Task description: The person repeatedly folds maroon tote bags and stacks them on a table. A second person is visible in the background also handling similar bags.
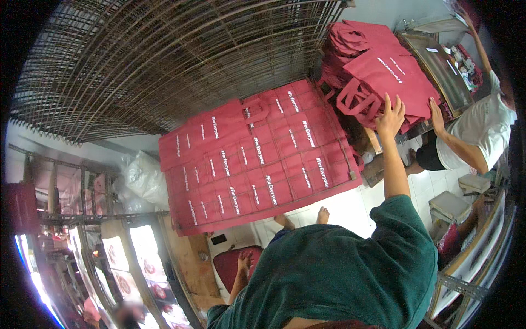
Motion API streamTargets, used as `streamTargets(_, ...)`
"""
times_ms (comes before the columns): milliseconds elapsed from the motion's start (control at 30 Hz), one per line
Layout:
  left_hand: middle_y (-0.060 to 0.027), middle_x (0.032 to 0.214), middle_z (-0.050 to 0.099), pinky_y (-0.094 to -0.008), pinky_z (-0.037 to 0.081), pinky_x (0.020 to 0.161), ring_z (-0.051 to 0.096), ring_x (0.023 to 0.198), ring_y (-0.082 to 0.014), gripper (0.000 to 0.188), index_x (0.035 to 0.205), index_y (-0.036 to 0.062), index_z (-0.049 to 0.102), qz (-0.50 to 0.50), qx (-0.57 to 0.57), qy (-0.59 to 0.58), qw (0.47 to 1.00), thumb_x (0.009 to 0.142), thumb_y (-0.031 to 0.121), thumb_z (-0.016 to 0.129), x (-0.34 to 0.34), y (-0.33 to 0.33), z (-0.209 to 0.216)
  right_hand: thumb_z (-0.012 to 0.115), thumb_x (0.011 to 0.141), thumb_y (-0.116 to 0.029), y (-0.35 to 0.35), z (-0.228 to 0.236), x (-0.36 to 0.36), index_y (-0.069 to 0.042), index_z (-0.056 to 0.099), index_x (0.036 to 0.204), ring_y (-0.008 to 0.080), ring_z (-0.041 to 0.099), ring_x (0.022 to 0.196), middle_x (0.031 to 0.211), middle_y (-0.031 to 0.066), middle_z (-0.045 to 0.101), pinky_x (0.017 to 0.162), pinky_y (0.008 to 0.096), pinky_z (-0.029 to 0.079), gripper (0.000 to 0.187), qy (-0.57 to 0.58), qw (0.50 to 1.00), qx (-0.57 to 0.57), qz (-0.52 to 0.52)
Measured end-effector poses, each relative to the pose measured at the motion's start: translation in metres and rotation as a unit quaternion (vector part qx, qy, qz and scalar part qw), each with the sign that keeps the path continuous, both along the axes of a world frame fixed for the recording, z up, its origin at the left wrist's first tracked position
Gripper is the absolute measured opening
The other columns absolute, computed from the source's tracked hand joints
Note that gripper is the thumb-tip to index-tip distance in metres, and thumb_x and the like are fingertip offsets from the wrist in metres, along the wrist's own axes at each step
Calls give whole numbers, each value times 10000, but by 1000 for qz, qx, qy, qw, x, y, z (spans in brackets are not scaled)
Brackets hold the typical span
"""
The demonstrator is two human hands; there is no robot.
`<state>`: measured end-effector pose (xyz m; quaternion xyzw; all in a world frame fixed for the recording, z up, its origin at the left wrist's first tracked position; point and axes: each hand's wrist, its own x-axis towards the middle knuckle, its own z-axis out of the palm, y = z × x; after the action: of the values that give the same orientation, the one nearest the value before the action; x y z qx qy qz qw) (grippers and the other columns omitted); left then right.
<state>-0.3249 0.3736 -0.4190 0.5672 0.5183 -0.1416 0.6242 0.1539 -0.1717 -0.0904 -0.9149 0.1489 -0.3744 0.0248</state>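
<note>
White tiled floor (356, 211) underlies the work area; wire racks (181, 71) slant upward at the far side. Flat red bags (282, 159) cover the lowest rack level. Work item: the top red bag (408, 71), on the bag pile (337, 60) at right. Right hand (390, 116): fingers spread at the bag's near edge; grip cannot be confirmed. Left hand (245, 263): fingers loose, no object visible. A co-worker's hand (435, 115) touches the bag's right edge. Step in hand, as judged: handling single bags at the pile. The next move appears to require a secure edge grip. Containers: translucent plastic sacks (145, 178), contents indistinct; the pile's bags lie flat, apparently unfilled.
</note>
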Motion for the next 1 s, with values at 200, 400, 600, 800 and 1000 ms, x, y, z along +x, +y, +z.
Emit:
streamTargets(200, -47, 866, 616, -303, 451, 502, 565, 613, -151, 456, 1187, 95, 450, -73, 24, -92, 993, 796, 207, 656, 2, -39, 43, 534, 700, 0, -91, -35, 37, -59, 605, 988, 332, 475, 1071, 1060, 116, 584, 930, 392, 391, 303, 1, 987, 27, 161)
streamTargets(400, -56, 762, 606, -293, 441, 504, 556, 600, -154, 364, 1158, 55, 495, -19, 52, -26, 998, 823, 162, 586, -20, -76, 47, 537, 724, 4, -78, 37, 31, -60, 589, 984, 303, 515, 1004, 993, 113, 591, 857, 375, 430, 272, -86, 952, 52, 290)
streamTargets(600, -124, 972, 596, -293, 461, 675, 569, 837, -180, 520, 1243, 27, 441, -236, 144, -127, 953, 805, 229, 636, 59, -113, 89, 558, 790, -30, -39, 165, -15, -38, 578, 1002, 224, 581, 909, 953, 93, 612, 781, 317, 456, 213, -104, 868, 154, 460)
streamTargets(800, -145, 1286, 447, -393, 357, 962, 438, 1163, -307, 944, 1368, 69, 257, -207, -306, -274, 888, 739, 770, 326, 200, -230, 276, 564, 854, -144, -8, 207, -23, 18, 540, 1046, 221, 576, 917, 977, 146, 600, 807, 316, 457, 252, -153, 595, 360, 702)
streamTargets(1000, -123, 1307, 423, -437, 328, 1007, 415, 1205, -271, 889, 1374, 80, 231, -114, -661, -397, 626, 770, 720, 356, 240, -298, 392, 572, 852, -229, -26, 208, -8, 18, 509, 1082, 261, 570, 929, 996, 153, 586, 776, 363, 483, 344, -139, 354, 544, 748)
